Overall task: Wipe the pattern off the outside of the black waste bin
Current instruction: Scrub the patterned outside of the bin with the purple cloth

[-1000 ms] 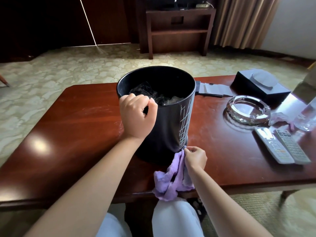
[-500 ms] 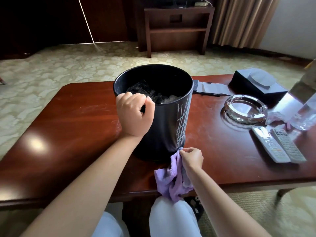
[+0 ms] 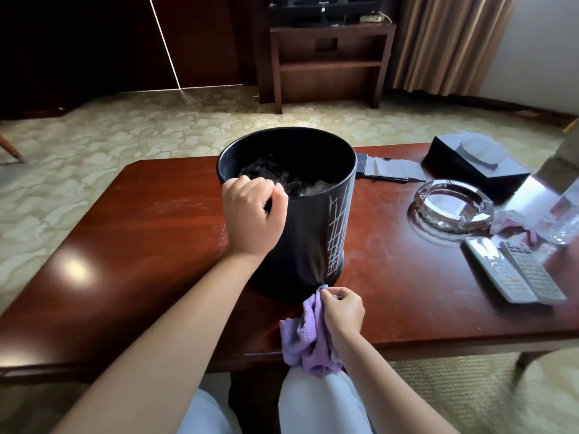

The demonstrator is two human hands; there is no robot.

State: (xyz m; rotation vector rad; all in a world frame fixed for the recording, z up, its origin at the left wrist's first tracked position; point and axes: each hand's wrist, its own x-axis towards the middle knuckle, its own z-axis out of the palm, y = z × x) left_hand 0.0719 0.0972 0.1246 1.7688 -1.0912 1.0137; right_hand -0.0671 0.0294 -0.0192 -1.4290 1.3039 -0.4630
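The black waste bin (image 3: 308, 233) stands upright on the red-brown wooden table (image 3: 131, 245), with a dark liner and rubbish inside. A pattern of thin white lines (image 3: 336, 233) runs down its right outer wall. My left hand (image 3: 253, 214) grips the near left rim with curled fingers. My right hand (image 3: 343, 310) pinches a purple cloth (image 3: 308, 339) at the foot of the bin, just below the pattern. The cloth's top corner touches the bin's base and the rest hangs over the table's front edge.
Right of the bin lie a glass ashtray (image 3: 454, 208), two remote controls (image 3: 517, 270), a black tissue box (image 3: 476, 164), a notepad with pen (image 3: 394, 172) and a clear bottle (image 3: 564, 214). My knees (image 3: 319, 402) are under the table's front edge. A dark TV stand (image 3: 329, 57) is beyond.
My right hand with the cloth stays at the base of the bin, shifting slightly lower. My left hand keeps its grip on the rim. The view has moved a little.
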